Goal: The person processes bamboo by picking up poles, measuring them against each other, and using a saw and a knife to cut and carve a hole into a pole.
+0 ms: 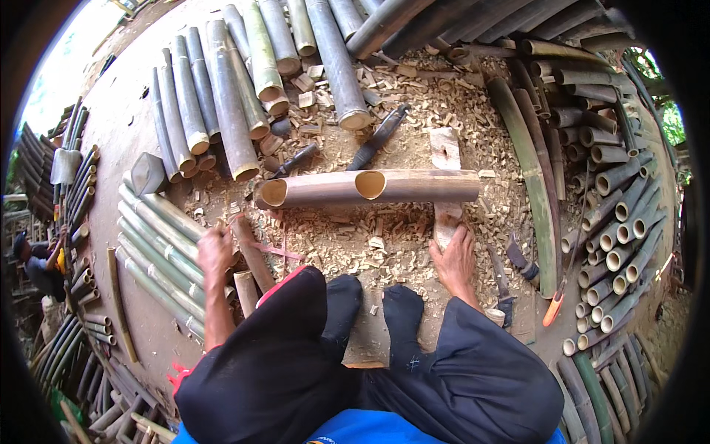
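1. Workpiece position: the dark bamboo tube (325,189) lies crosswise ahead of my feet, over a pale wooden support (445,152) on chip-covered ground. Two oval openings (370,184) show in its left and middle portions; the right portion is uncut on the visible side.
2. Right grip (455,259): fingers lie at the support's near end; I cannot tell whether they clasp it.
3. Left grip (215,253): fingers are curled near the pale green poles (159,244), clear of the tube; I cannot tell whether they hold anything.
4. Step in hand, as judged: setting the support between cuts. I see no blade at work on the tube.
5. Next move, as judged: seat the tube against rolling, then take up a cutting tool. A curved blade (516,251) lies beyond my right grip.
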A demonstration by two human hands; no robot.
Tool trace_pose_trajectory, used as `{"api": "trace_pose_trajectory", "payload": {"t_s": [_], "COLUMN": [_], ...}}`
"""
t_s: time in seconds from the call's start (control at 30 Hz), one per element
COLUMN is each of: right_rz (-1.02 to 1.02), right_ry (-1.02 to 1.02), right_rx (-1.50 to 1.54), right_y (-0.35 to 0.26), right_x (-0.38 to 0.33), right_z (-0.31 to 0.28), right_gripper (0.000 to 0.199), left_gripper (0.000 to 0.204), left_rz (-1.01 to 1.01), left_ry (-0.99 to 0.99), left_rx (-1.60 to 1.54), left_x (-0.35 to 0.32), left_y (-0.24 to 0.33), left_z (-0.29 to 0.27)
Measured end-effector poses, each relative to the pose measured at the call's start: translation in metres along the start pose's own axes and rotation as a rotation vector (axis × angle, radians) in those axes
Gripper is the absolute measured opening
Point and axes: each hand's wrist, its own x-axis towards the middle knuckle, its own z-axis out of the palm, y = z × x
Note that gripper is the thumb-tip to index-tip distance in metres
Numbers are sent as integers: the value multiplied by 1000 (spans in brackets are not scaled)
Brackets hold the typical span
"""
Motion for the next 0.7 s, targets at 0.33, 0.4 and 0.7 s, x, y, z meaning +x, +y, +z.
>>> {"api": "trace_pose_trajectory", "payload": {"t_s": [0.33, 0.4, 0.7], "right_rz": [-33, -90, -138], "right_ry": [32, 121, 365], "right_rx": [40, 64, 96], "right_y": [0, 7, 112], "right_x": [3, 3, 30], "right_z": [-1, 4, -51], "right_gripper": [83, 81, 85], "left_gripper": [104, 107, 65], "left_rz": [877, 947, 1016], "left_ry": [162, 178, -144], "left_rx": [-345, -280, -223], "left_x": [-59, -45, -52], "left_y": [162, 202, 205], "left_z": [-40, -10, -18]}}
